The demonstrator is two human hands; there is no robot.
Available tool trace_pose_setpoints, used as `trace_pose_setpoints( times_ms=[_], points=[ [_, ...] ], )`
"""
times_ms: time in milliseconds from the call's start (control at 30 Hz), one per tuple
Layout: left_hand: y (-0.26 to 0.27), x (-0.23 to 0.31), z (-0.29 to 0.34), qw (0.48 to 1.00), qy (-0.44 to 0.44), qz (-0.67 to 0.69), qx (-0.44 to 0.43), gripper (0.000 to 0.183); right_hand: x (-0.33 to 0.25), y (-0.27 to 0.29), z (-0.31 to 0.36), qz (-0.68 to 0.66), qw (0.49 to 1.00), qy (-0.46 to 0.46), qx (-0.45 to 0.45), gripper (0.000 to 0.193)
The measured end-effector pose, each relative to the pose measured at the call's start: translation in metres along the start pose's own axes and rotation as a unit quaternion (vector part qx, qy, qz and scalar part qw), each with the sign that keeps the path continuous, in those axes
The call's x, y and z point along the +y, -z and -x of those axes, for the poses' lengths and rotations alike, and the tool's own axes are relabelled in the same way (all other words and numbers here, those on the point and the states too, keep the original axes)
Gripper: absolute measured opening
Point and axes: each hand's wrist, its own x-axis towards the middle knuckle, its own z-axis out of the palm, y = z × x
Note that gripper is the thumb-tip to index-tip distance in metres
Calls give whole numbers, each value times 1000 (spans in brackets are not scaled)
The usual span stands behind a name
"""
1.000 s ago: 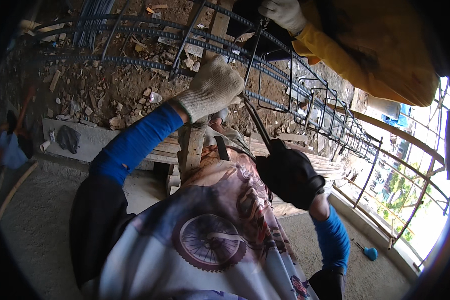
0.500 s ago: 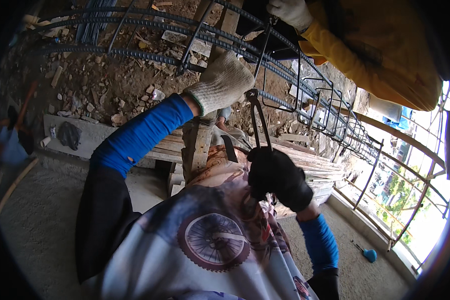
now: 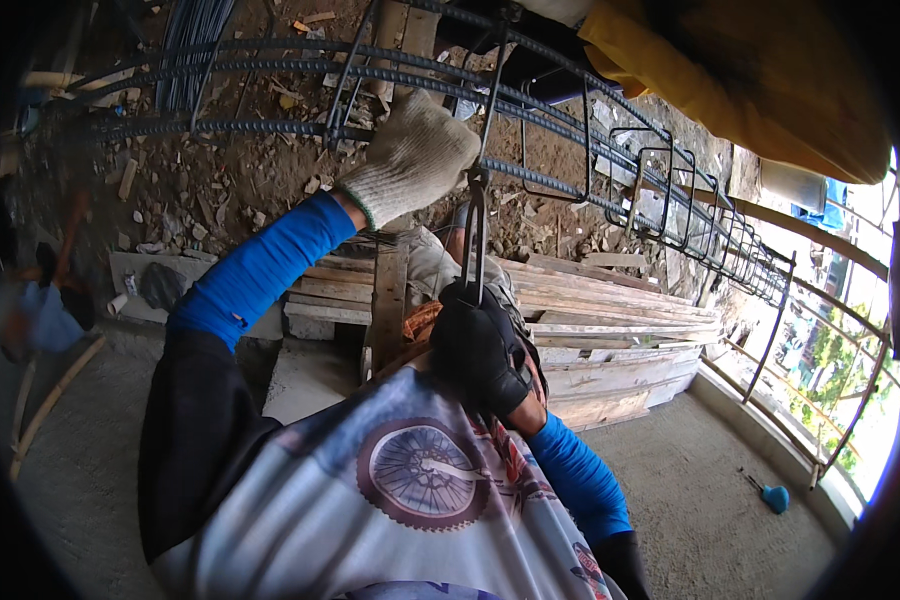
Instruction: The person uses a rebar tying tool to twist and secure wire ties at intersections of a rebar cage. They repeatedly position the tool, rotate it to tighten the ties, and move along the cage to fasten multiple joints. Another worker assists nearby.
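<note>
My left hand [image 3: 410, 150], in a cream knit glove, is closed around the near ribbed bar of a long rebar cage [image 3: 530, 180]. My right hand [image 3: 475, 345], in a black glove, grips the handles of dark tying pincers [image 3: 475, 235]. The pincers stand upright with their handles close together. Their jaws touch the near bar where a square stirrup [image 3: 492, 100] crosses it, just right of my left hand. Any tie wire in the jaws is too small to make out.
A co-worker's yellow sleeve [image 3: 730, 90] reaches over the cage at upper right. Wooden planks [image 3: 610, 310] are stacked below it. Thin steel rods [image 3: 192, 60] lie at upper left on rubble-strewn soil. A blue-handled tool [image 3: 773, 498] lies on the concrete floor at right.
The pincers' handles have come together, and my right hand has shifted left. My left hand stays at the bar. The co-worker's gloved hand has mostly left the view at the top.
</note>
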Motion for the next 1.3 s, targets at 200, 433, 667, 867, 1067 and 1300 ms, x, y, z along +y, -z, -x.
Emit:
trace_pose_setpoints(
  times_ms=[200,433,667,867,1067,1300],
  points=[
    [-8,1,4,999,5,-33,31,4,-6,-12,15,302,950,-25,76,11],
    [3,19,-4,989,66,-117,-59,10,-17,-34,5,334,934,110,63,7],
    [8,7,1,989,61,-26,-131,14,-31,-37,15,587,780,187,109,16],
    [6,15,10,994,4,-81,-76,7,-10,-37,21,461,870,152,86,10],
    [3,12,7,994,5,-96,-51,7,15,-26,9,467,863,172,81,16],
    [8,15,10,998,1,-68,-14,3,17,-29,8,165,974,87,125,10]
  ],
)
